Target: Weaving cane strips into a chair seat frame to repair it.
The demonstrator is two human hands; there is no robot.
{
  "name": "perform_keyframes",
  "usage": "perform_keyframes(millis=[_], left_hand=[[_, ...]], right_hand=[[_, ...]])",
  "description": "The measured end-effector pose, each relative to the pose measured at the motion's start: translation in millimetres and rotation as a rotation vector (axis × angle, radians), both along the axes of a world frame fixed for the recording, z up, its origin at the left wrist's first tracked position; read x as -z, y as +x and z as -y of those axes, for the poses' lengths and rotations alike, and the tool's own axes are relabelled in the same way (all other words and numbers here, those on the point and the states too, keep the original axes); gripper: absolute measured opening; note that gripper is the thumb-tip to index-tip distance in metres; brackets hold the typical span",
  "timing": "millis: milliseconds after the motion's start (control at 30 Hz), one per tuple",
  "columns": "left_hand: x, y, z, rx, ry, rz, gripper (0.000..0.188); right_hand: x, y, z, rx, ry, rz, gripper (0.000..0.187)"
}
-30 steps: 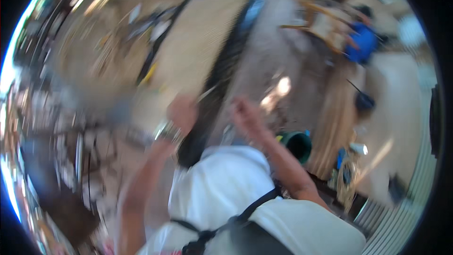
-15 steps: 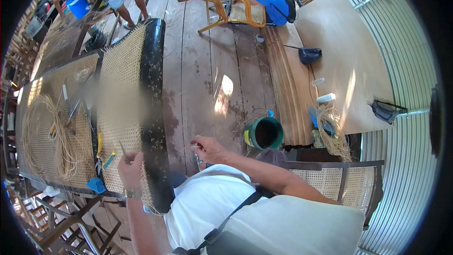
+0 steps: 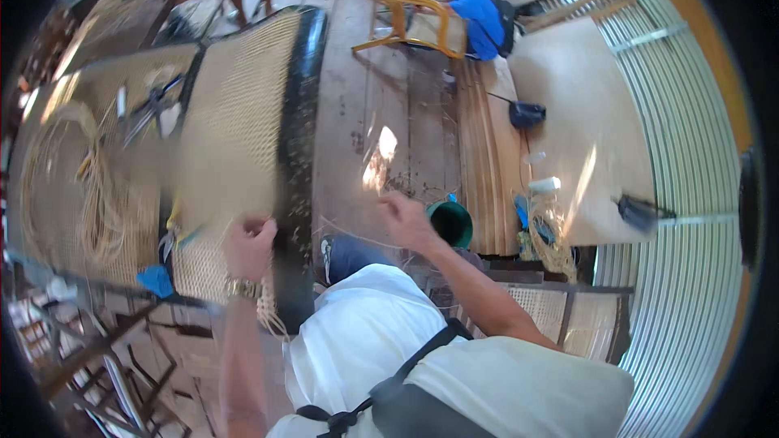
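Note:
A long panel of woven cane webbing (image 3: 243, 65) with a dark, rounded edge (image 3: 299, 122) lies in front of me on the left. My left hand (image 3: 250, 250), a watch at its wrist, is closed above the near part of the weave; whatever its fingers hold is hidden. Over the floor to the right of the panel, my right hand (image 3: 406, 221) is raised with its fingers pinched. What sits between those fingertips is too small to tell. A thin pale strand (image 3: 357, 234) curves from the dark edge toward my right hand.
Coiled cane strands (image 3: 96, 195), pliers (image 3: 168, 241) and a blue cloth (image 3: 155, 281) rest on the panel's left side. A green bucket (image 3: 451, 224) stands beyond my right hand. Farther off, a person in blue (image 3: 480, 20) sits by a yellow-framed chair (image 3: 399, 24).
My right hand has moved up and to the right, away from the panel. The thin pointed piece seen in my left hand no longer shows clearly. The whole view has shifted.

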State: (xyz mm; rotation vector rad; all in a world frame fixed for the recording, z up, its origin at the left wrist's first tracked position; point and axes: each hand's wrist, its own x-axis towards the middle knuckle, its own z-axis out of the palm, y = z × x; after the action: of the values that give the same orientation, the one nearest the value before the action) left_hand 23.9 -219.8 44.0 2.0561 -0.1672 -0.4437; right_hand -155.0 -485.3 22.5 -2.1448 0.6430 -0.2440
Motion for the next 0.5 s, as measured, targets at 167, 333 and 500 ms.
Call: perform_keyframes(millis=[167,333,500], left_hand=[[20,1,5,-0.017,-0.006,-0.041,0.031],[10,3,3,-0.064,-0.085,-0.174,0.024],[1,-5,3,-0.115,0.018,-0.151,0.023]], right_hand=[[-40,6,34,0.093,-0.195,-0.006,0.02],[-89,119,40,-0.19,-0.251,0.057,0.024],[-85,278,-44,-0.715,-0.302,0.231,0.023]])
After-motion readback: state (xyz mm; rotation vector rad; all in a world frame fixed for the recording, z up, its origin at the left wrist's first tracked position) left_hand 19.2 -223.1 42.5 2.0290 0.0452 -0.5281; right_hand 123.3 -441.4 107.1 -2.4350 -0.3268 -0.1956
